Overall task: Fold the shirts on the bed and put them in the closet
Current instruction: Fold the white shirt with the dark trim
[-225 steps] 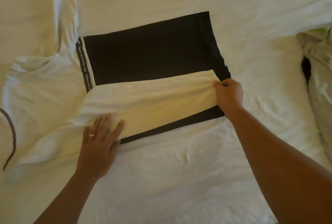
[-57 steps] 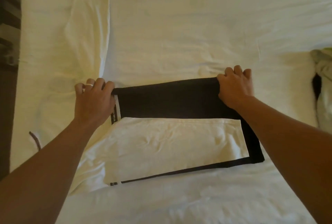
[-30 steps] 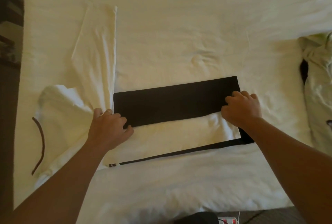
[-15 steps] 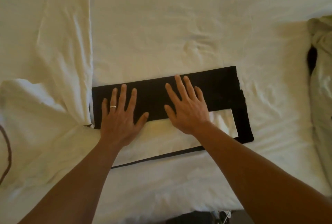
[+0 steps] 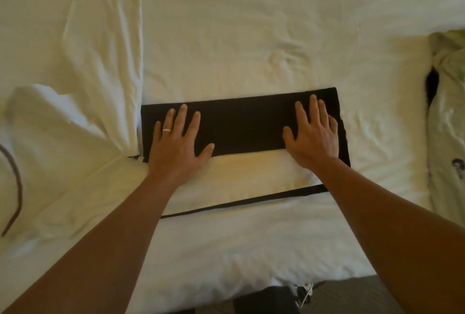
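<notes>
A shirt with a black body (image 5: 241, 125) and white sleeves lies on the white bed (image 5: 251, 36). Its far black edge is folded toward me over a white sleeve (image 5: 251, 175), and a thin black strip shows along the near side. My left hand (image 5: 176, 142) presses flat on the left end of the black fold, fingers spread, a ring on one finger. My right hand (image 5: 314, 135) presses flat on the right end. The shirt's white upper part (image 5: 63, 162) spreads to the left, with one sleeve (image 5: 105, 49) stretched toward the far side.
A pale green garment (image 5: 448, 125) is bunched at the right edge of the bed. A dark curved collar line (image 5: 15, 187) shows at the far left. Below the bed's near edge are grey floor (image 5: 352, 296) and a dark object with cables (image 5: 266, 301).
Both hands folded the far black edge toward me, then flattened on it. Since half a second ago they have slid apart, the right hand toward the right end of the fold.
</notes>
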